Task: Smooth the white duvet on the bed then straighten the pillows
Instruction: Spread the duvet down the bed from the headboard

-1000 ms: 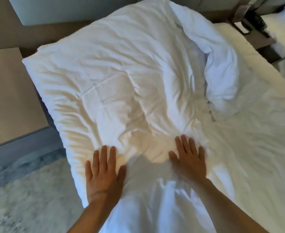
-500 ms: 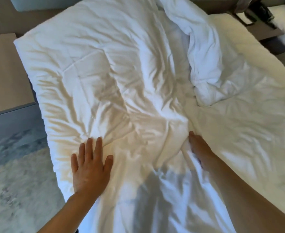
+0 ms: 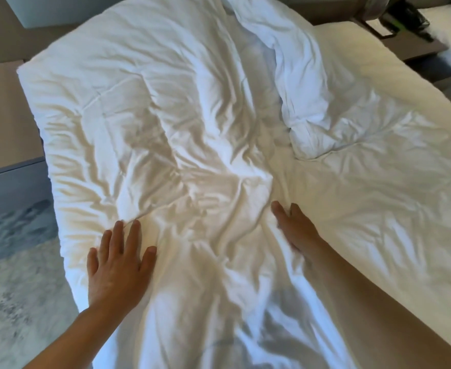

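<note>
The white duvet (image 3: 192, 115) covers the bed, heavily wrinkled through its middle, with a bunched fold (image 3: 293, 67) rising toward the far end. My left hand (image 3: 117, 265) lies flat on the duvet near its left edge, fingers spread. My right hand (image 3: 296, 230) rests on the duvet at the centre, turned on its edge with fingers pointing away; its fingers look pressed into a crease. No pillows are clearly told apart from the bedding.
A beige nightstand or bench (image 3: 0, 115) stands left of the bed. Patterned grey carpet (image 3: 19, 275) lies below it. A dark object on a side table (image 3: 405, 20) sits at the far right, past the mattress edge (image 3: 378, 67).
My right hand turned from flat to edge-on and slid right and forward across the duvet. My left hand moved left toward the duvet's edge. The view shifted forward.
</note>
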